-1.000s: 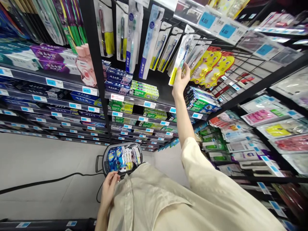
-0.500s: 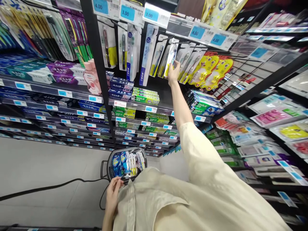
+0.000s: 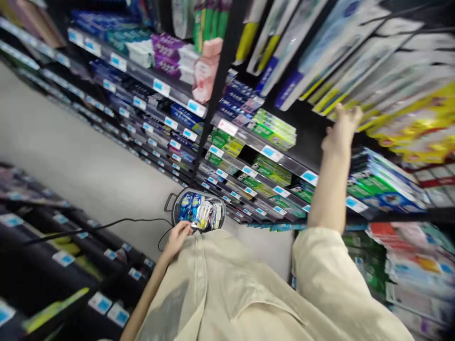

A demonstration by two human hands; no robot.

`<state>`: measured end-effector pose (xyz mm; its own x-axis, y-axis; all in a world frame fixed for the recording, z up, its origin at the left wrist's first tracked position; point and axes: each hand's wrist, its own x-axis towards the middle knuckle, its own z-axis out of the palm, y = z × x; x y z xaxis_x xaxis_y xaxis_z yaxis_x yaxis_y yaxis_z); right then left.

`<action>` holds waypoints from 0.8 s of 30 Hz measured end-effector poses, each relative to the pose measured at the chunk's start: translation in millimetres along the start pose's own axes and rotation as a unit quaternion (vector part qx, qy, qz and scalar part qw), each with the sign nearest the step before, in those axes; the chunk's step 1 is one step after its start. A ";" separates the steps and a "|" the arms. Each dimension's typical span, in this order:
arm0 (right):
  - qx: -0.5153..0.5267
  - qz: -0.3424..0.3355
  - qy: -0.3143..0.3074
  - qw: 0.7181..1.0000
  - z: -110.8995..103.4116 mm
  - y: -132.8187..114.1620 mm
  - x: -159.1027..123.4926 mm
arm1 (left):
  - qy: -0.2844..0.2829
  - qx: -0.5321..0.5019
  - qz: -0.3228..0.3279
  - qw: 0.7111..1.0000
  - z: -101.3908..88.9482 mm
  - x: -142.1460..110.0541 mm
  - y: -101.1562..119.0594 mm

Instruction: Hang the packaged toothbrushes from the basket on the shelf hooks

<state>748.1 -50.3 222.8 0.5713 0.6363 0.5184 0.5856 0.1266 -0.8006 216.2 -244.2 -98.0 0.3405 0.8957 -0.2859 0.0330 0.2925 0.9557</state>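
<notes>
My right hand (image 3: 343, 128) reaches up to the lower ends of hanging toothbrush packs (image 3: 329, 97) with yellow bottoms. It is blurred; the thumb stands apart from the fingers, and no pack shows in its grasp. Low in front of my body, my left hand (image 3: 179, 234) has its fingers pinched at the near edge of a dark shopping basket (image 3: 174, 210), seemingly on its handle, which is mostly hidden. Inside the basket lie blue packs (image 3: 191, 204) and several slim white and yellow packs (image 3: 205, 211).
Toothpaste boxes (image 3: 273, 128) fill the shelves below the hanging packs. Yellow cartoon packs (image 3: 423, 125) hang to the right. A pink bottle (image 3: 206, 71) stands beside a dark shelf post (image 3: 218, 66). A black cable (image 3: 117, 222) crosses above the floor on the left.
The view has tilted and swung, blurring the shelves. My right hand no longer visibly holds the toothbrush pack it gripped before and is now below the hanging row. My left hand remains by the basket.
</notes>
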 end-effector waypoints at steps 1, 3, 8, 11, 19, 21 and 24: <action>0.036 0.068 0.079 0.994 -0.5 -1.2 -20.3 | 0.002 -0.002 -0.004 1.000 0.0 -0.7 -1.2; 0.113 0.095 0.065 0.987 -4.3 -8.7 -65.0 | -0.004 0.000 -0.011 1.000 1.7 -2.3 -4.2; 0.183 0.083 -0.174 0.964 -7.8 -27.7 -163.5 | -0.049 0.006 -0.022 0.999 14.3 -4.8 -1.7; 0.131 0.122 -0.367 0.913 0.4 -10.8 -200.7 | -0.069 0.010 -0.025 0.997 21.2 -2.6 1.7; -0.086 0.236 -0.663 0.706 44.9 118.1 -316.6 | -0.071 0.021 -0.057 0.996 37.9 2.3 -13.7; -0.111 0.296 -0.634 0.706 54.9 155.0 -352.0 | -0.054 0.023 -0.074 0.996 42.3 0.0 -17.5; -0.146 0.358 -0.580 0.717 67.2 205.4 -399.8 | -0.024 0.021 -0.102 0.994 48.7 -4.9 -22.4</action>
<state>601.3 -227.5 -169.1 0.0224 0.6853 -0.7279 0.5730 -0.6054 -0.5524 259.6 -271.4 -114.6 0.3678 0.8019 -0.4709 0.1445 0.4509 0.8808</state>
